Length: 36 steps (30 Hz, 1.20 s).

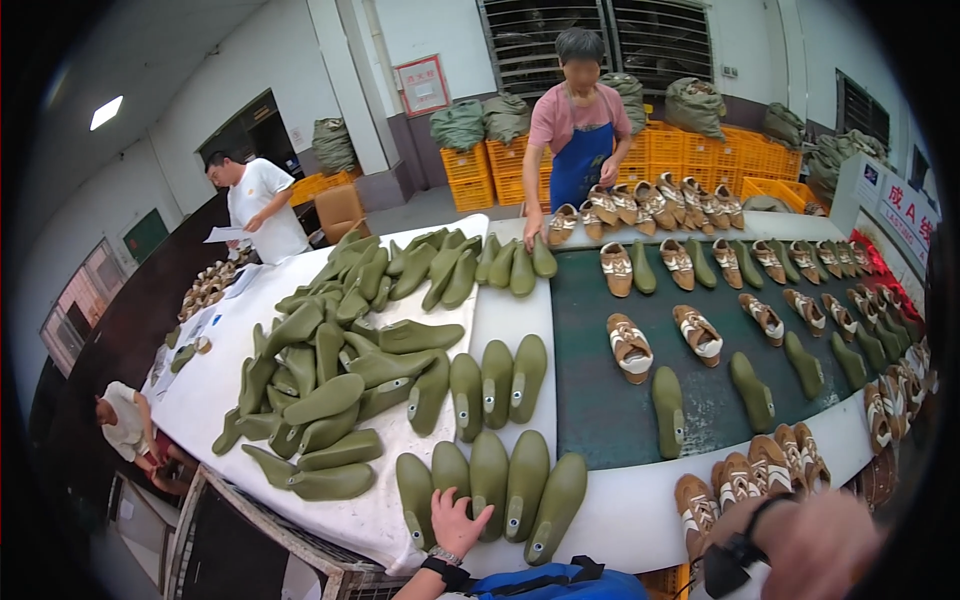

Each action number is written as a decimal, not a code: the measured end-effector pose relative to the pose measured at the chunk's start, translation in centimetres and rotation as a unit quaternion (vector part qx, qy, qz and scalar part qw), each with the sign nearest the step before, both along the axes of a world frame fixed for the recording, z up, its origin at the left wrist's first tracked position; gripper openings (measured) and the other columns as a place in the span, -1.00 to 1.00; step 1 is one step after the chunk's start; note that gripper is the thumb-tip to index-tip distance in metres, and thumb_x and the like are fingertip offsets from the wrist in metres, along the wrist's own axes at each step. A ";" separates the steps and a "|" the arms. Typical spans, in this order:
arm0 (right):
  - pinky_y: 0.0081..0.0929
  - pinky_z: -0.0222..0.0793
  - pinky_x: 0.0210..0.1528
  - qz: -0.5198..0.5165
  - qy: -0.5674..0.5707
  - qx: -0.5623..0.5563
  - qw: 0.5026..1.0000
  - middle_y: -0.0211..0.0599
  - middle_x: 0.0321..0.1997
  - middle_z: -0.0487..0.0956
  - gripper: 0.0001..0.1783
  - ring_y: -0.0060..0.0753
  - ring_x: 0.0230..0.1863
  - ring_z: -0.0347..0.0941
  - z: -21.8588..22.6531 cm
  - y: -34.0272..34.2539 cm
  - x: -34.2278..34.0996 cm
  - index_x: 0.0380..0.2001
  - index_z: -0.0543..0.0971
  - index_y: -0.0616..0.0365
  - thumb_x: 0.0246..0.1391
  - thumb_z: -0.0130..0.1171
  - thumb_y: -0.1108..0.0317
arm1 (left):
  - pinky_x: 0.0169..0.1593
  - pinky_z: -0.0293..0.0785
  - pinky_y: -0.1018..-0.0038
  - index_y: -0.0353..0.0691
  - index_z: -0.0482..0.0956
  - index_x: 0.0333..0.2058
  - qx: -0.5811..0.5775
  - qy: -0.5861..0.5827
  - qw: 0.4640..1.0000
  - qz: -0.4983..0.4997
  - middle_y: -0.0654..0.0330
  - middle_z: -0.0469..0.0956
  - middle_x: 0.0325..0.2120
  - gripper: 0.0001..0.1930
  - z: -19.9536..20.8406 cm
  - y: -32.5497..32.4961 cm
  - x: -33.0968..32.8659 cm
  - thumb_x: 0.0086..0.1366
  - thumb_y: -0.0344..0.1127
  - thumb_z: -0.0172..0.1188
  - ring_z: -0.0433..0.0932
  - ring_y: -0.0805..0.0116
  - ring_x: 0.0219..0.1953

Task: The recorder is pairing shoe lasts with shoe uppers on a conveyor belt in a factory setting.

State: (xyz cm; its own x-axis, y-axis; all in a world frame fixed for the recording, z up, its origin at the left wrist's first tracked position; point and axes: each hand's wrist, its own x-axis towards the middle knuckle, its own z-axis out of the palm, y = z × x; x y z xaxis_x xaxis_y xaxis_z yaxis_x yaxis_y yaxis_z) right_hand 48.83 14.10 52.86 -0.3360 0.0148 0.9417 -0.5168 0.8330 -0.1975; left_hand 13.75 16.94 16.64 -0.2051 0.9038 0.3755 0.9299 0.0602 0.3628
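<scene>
Across the whole view I see the white table, with a dark green belt let into its right half. On the white cloth at the left lies a big loose heap of olive-green shoe lasts, piled at all angles. On the belt stand brown-and-white shoes in loose rows, single green lasts set between them. At the far end a person in a blue apron leans over the shoes, one hand down at the table's edge. At far left a person in a white shirt holds papers.

At the near edge five lasts stand side by side in a row, toes pointing away from me. My left hand comes up from the lower edge, wrist wearing a watch, palm down, fingers spread. Its grip is open, holding nothing; the fingertips rest on the cloth between the two leftmost lasts of that row, touching or just beside them.

My right hand is low at the right, close to the camera and blurred, a dark band at the wrist. It hovers beside the near shoes. I cannot tell how its grip stands.
</scene>
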 end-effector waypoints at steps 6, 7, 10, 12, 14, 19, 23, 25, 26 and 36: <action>-0.34 0.45 -0.31 -0.300 -0.351 -0.360 0.811 -0.10 -0.33 0.57 -0.50 -0.20 -0.34 0.53 -21.5 11.6 -6.5 0.14 0.29 -0.06 0.10 0.05 0.31 | 0.06 0.24 0.07 -0.27 0.58 -0.34 -0.003 0.015 0.999 -0.032 -0.01 0.39 -0.11 -0.51 0.2 0.1 -0.4 -0.11 0.06 0.32 0.21 -0.16 0.07; -0.17 0.43 -0.30 -0.364 -0.518 -0.282 0.721 0.05 -0.31 0.56 -0.48 0.04 -0.30 0.51 -25.2 11.4 -7.7 0.15 0.27 -0.22 0.10 0.01 0.04 | 0.06 0.22 0.03 -0.26 0.56 -0.29 -0.014 0.019 0.999 -0.039 -0.01 0.38 -0.09 -0.47 0.2 0.2 -0.6 -0.11 0.08 0.31 0.20 -0.18 0.07; -0.12 0.42 -0.24 -0.308 -0.619 -0.308 0.653 0.03 -0.30 0.57 -0.42 0.08 -0.26 0.51 -30.7 8.9 -10.7 0.16 0.25 -0.18 0.11 -0.11 -0.13 | 0.13 0.10 0.04 -0.23 0.48 -0.14 -0.035 0.027 0.998 -0.047 0.03 0.38 -0.08 -0.40 1.0 0.4 -0.8 -0.08 0.08 0.28 0.21 -0.08 0.09; -0.12 0.42 -0.22 -0.296 -0.633 -0.308 0.645 0.03 -0.30 0.57 -0.40 0.09 -0.25 0.50 -31.2 8.0 -12.2 0.16 0.25 -0.14 0.11 -0.14 -0.17 | 0.13 0.09 0.05 -0.23 0.48 -0.13 -0.025 0.023 0.998 -0.053 0.04 0.39 -0.08 -0.40 0.7 0.8 -0.9 -0.07 0.08 0.28 0.23 -0.05 0.08; -0.13 0.42 -0.20 -0.288 -0.691 -0.308 0.588 0.05 -0.28 0.57 -0.33 0.10 -0.23 0.50 -31.6 7.5 -13.0 0.14 0.25 -0.04 0.09 -0.14 -0.22 | 0.12 0.11 0.06 -0.23 0.48 -0.14 -0.015 0.034 0.997 -0.072 0.06 0.44 -0.13 -0.42 0.4 1.0 -0.9 -0.06 0.07 0.27 0.27 -0.02 0.05; -0.09 0.40 -0.19 -0.276 -0.667 -0.353 0.595 0.05 -0.33 0.57 -0.38 0.10 -0.26 0.50 -32.3 5.9 -12.9 0.01 0.35 0.04 0.03 -0.02 -0.17 | 0.10 0.13 0.08 -0.26 0.49 -0.16 -0.019 0.036 0.996 -0.074 0.07 0.50 -0.24 -0.44 0.9 0.8 -0.5 -0.06 0.03 0.27 0.32 0.00 -0.01; -0.08 0.40 -0.23 -0.302 -0.591 -0.404 0.630 0.02 -0.44 0.56 -0.57 0.11 -0.34 0.50 -33.5 7.8 -12.2 -0.15 0.44 0.01 -0.10 0.06 0.08 | 0.10 0.14 0.06 -0.26 0.49 -0.18 -0.018 0.039 0.997 -0.068 0.05 0.50 -0.24 -0.46 0.7 1.3 -0.6 -0.06 0.02 0.27 0.34 0.02 -0.03; -0.05 0.40 -0.26 -0.389 -0.548 -0.396 0.626 -0.02 -0.46 0.56 -0.60 0.10 -0.36 0.50 -33.9 10.5 -11.3 -0.13 0.43 -0.02 -0.09 0.03 0.13 | 0.10 0.15 0.05 -0.26 0.49 -0.17 -0.004 0.046 0.997 -0.067 0.03 0.49 -0.25 -0.46 0.7 1.5 -0.4 -0.06 0.01 0.28 0.34 0.02 -0.04; -0.03 0.40 -0.29 -0.446 -0.542 -0.381 0.602 0.00 -0.45 0.56 -0.60 0.06 -0.36 0.51 -33.4 12.2 -11.2 -0.09 0.40 -0.05 -0.07 0.01 0.16 | 0.07 0.17 0.13 -0.28 0.49 -0.18 0.009 0.046 0.996 -0.070 -0.02 0.48 -0.28 -0.48 0.8 1.5 -0.4 -0.07 -0.05 0.29 0.35 -0.01 -0.07; -0.10 0.41 -0.29 -0.540 -0.546 -0.353 0.535 0.01 -0.42 0.57 -0.30 0.02 -0.36 0.52 -40.0 21.8 -9.8 0.25 0.06 0.04 0.03 -0.02 0.20 | 0.13 0.13 0.07 -0.25 0.48 -0.15 -0.034 0.025 0.998 -0.050 0.01 0.48 -0.25 -0.47 0.9 1.2 -0.3 -0.07 -0.04 0.28 0.35 0.03 -0.03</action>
